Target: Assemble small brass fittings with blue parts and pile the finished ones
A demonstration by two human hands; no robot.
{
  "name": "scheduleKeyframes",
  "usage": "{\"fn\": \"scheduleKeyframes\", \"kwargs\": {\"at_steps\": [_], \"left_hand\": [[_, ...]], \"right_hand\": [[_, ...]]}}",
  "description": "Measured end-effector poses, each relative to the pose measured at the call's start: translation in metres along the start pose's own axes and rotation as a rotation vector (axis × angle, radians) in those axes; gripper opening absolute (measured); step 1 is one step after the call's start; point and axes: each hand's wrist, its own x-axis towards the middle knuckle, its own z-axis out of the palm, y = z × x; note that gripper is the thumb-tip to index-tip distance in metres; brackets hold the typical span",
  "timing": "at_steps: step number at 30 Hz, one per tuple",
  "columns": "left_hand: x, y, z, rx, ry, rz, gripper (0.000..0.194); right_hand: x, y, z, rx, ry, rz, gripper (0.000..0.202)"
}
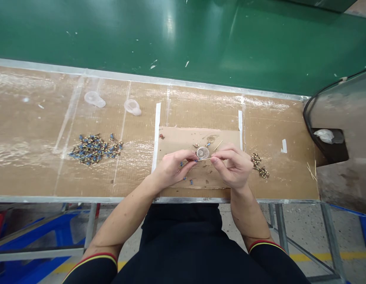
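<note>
Over a cardboard sheet (183, 136), my left hand (176, 166) pinches a small blue part (196, 160). My right hand (233, 165) grips a thin wooden stick (204, 159), whose far end meets the blue part. Just behind the fingertips stands a small clear cup (203, 152). Another stick (218, 145) lies on the sheet behind my right hand. Loose blue-and-brass parts (191, 182) are scattered around my left hand. To the right of my right hand is a small pile of brass-coloured parts (256, 161).
A large pile of blue-and-brass parts (92, 150) is at left, with two translucent plastic pieces (94, 99) behind it. White tape strips (156, 136) flank the sheet. Several sticks (312, 172) lie at right, near a grey machine housing (348, 118). A green surface (171, 43) runs behind.
</note>
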Motion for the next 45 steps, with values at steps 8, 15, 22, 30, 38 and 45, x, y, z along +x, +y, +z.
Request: {"fn": "scheduleKeyframes", "kwargs": {"at_steps": [8, 15, 22, 30, 38, 45], "left_hand": [[0.004, 0.007, -0.005, -0.001, -0.055, -0.086, 0.01], [0.002, 0.005, -0.004, -0.033, 0.027, -0.027, 0.016], [0.0, 0.004, -0.005, -0.185, 0.165, 0.004, 0.025], [0.01, 0.013, -0.015, -0.202, 0.186, 0.081, 0.017], [0.011, 0.014, -0.017, -0.24, 0.192, 0.082, 0.017], [0.011, 0.011, -0.021, -0.359, 0.243, 0.032, 0.016]], "right_hand": [[0.0, 0.0, 0.001, 0.008, -0.016, -0.006, 0.008], [0.002, 0.005, -0.01, -0.014, 0.131, 0.0, 0.009], [0.006, 0.015, -0.01, -0.195, -0.177, 0.131, 0.014], [0.003, 0.022, -0.006, -0.231, -0.299, 0.115, 0.013], [0.001, 0.024, -0.006, -0.23, -0.309, 0.166, 0.013], [0.001, 0.049, -0.053, -0.53, 0.324, 0.381, 0.02]]}}
